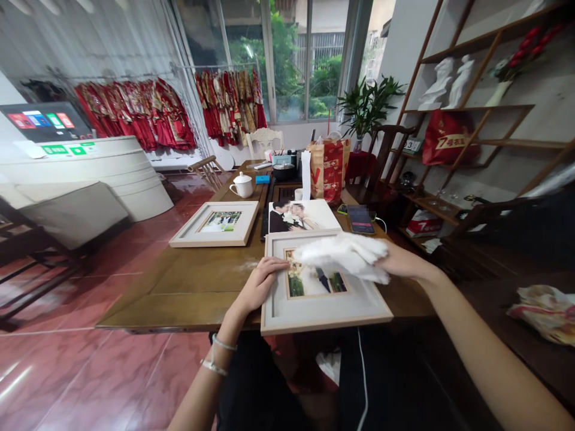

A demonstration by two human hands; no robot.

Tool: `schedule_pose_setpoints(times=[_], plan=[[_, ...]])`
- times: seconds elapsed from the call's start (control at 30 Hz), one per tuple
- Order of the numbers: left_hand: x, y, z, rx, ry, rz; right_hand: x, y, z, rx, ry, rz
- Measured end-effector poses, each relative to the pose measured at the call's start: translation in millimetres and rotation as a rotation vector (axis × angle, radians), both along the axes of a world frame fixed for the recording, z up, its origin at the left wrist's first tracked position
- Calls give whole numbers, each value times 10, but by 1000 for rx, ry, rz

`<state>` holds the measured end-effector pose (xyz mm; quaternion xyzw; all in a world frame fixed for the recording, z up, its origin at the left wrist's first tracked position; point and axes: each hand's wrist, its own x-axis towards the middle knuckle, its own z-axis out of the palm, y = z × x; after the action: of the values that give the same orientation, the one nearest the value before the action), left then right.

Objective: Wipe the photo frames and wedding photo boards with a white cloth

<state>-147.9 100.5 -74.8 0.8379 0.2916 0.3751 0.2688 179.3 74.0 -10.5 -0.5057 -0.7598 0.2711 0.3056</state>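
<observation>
A light wooden picture frame (326, 312) with a pale mat and an outdoor photo lies at the table's near edge, its front edge jutting slightly over. My left hand (260, 282) grips the frame's left side, the fingers reaching over the edge onto the mat; its thumb is not clear. My right hand (401, 260) is closed on a fluffy white cloth (344, 254), which is spread over the upper right part of the frame and hides some of the photo. The cloth is slightly blurred, and the fingers are largely hidden by it.
A second framed picture (215, 224) lies to the left on the wooden table (193, 287). Behind the near frame is a large photo print (305, 215). Farther back stand a lidded white mug (242, 185) and a paper bag (331, 170). A phone (360, 219) lies right.
</observation>
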Motion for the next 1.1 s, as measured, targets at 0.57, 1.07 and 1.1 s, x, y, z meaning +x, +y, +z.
schedule_pose_setpoints(times=[0.57,1.07,1.1], plan=[[-13,20,-33,-12,6,17,-814,-399,-122,7,-486,-176],[-13,1,-5,1,10,1,-407,508,-129,403,-503,-67],[-12,-2,0,-2,12,2,-465,571,-163,359,-539,-34]])
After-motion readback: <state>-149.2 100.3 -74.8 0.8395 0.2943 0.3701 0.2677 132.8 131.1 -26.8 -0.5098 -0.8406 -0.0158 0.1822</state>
